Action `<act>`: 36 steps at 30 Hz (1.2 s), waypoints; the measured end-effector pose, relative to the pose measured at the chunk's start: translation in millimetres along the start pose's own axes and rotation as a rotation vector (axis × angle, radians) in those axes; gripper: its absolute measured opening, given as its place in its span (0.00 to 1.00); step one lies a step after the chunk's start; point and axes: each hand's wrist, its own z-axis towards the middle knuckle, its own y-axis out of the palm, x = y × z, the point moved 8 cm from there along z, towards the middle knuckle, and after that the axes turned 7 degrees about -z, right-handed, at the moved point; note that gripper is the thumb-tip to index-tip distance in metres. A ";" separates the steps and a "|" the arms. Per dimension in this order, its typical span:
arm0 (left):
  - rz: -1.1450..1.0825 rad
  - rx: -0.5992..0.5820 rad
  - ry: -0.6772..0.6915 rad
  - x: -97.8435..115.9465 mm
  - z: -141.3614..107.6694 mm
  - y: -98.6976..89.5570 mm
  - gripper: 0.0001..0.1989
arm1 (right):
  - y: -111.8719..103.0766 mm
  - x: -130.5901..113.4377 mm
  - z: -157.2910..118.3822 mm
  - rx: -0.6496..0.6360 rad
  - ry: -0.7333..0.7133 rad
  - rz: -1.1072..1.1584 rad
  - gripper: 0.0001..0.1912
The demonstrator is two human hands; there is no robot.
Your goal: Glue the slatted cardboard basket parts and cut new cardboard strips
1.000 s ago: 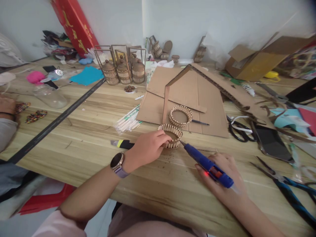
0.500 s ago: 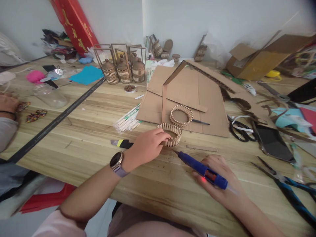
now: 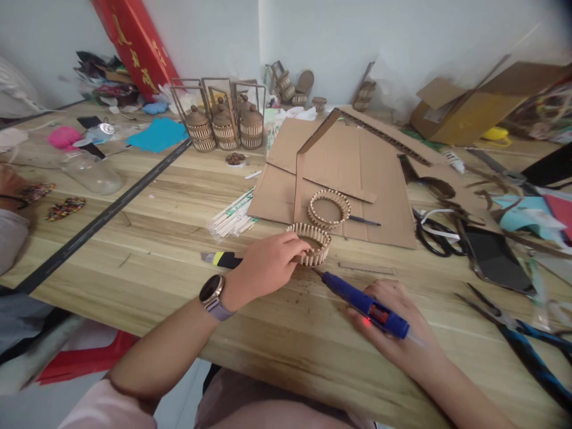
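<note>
Blue glue gun [image 3: 351, 295] shifted left since a second ago, tip from ring's right side to near edge. Left hand [image 3: 268, 265]: fingers pinched shut on slatted ring [image 3: 315, 257], upon table [image 3: 277, 336]. Best kept light, ring steady, nozzle close. Right hand [image 3: 402, 304] closed round gun, palm low; forearms converge.

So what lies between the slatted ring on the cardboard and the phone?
In the head view: a thin dark tool on the cardboard, then black looped handles with a white strip across.
</note>
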 end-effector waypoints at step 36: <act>0.004 0.013 0.033 3.2 -1.2 -1.6 0.13 | -10.2 -7.7 11.0 0.024 -0.029 -0.103 0.13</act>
